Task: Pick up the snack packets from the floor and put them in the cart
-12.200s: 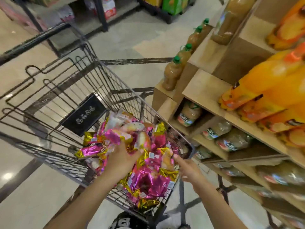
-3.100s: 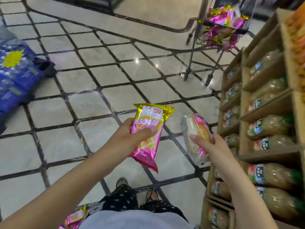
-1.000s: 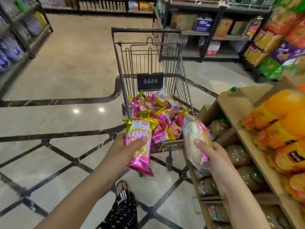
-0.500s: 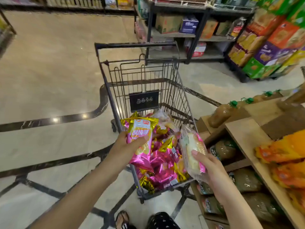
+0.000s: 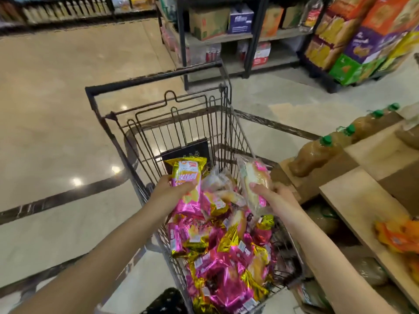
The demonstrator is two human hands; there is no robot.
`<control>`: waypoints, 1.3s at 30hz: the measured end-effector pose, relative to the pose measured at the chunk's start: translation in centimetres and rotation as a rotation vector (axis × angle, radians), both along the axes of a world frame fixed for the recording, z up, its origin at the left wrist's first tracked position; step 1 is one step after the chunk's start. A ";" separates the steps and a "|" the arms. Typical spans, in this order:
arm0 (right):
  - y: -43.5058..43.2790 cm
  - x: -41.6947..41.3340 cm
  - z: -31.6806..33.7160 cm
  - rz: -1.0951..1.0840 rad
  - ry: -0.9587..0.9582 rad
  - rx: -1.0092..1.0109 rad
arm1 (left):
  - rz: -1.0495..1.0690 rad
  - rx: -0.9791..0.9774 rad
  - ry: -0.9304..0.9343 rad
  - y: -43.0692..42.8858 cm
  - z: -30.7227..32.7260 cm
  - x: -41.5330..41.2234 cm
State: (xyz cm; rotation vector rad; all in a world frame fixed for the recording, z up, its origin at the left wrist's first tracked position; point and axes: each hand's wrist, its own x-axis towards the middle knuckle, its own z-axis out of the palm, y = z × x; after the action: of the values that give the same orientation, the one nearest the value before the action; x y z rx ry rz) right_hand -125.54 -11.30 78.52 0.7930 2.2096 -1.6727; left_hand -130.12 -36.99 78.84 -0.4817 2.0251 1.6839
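The pink and gold packet [image 5: 186, 177] sits pinched in the left hand [image 5: 169, 191], thumb across its front, and the clear-wrapped bun packet [image 5: 255, 184] is clasped in the right hand [image 5: 275, 196]. Both now hang over the basket of the cart [image 5: 156, 123], right above the heap of packets [image 5: 222, 250]; half a second ago they were still short of its near edge, and a second ago the cart stood well ahead. So the carry looks finished and only the letting go remains; I judge that opening both hands here would drop the two packets onto the heap. The left packet is over the heap's far end, near the black sign on the wire back.

The heap fills the basket floor, shiny and loose, so new packets may slide but should stay inside the wire walls.

Just to the right stands a wooden shelf [image 5: 353, 200] with brown bottles [image 5: 317, 155] with green caps, close to the right forearm. The tiled floor [image 5: 56, 132] is pale and glossy with dark inlaid bands. Beyond are metal racks of cardboard boxes [image 5: 209, 22].
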 end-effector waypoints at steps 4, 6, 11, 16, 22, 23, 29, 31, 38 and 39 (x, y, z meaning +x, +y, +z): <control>-0.4 -3.3 -3.6 0.011 -0.101 0.096 | -0.124 -0.149 -0.023 0.4 -3.5 -4.4; -0.6 -4.4 -6.6 0.000 -0.178 0.125 | -0.205 -0.185 -0.049 0.5 -5.8 -6.7; -3.0 -4.0 -13.0 -0.003 -0.349 0.221 | -0.346 -0.255 -0.118 0.2 -12.2 -11.8; -6.5 -3.4 -16.7 -0.072 -0.435 0.299 | -0.428 -0.262 -0.267 -1.6 -21.8 -15.3; -8.8 -4.1 -18.0 -0.289 -0.494 0.374 | -0.576 -0.378 -0.466 -0.4 -21.1 -15.0; -9.0 -4.0 -17.9 -0.313 -0.501 0.373 | -0.572 -0.399 -0.469 -0.2 -21.0 -14.9; -10.2 -0.9 -15.0 -0.395 -0.490 0.480 | -0.854 -0.561 -0.184 -0.5 -17.3 -13.4; -10.9 1.5 -13.5 -0.474 -0.492 0.477 | -1.053 -0.610 -0.024 -0.4 -15.7 -12.0; -13.5 12.7 -9.8 -0.555 -0.588 0.618 | -1.676 -0.786 0.608 3.3 -11.2 -4.9; -14.0 14.4 -9.4 -0.559 -0.606 0.636 | -1.718 -0.798 0.675 3.8 -10.6 -3.6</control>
State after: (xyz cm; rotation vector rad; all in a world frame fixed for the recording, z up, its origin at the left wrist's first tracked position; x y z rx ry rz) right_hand -111.11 -25.33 69.13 1.9126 2.1466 -0.6630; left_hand -133.71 -33.23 68.19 1.4184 2.1024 -0.0937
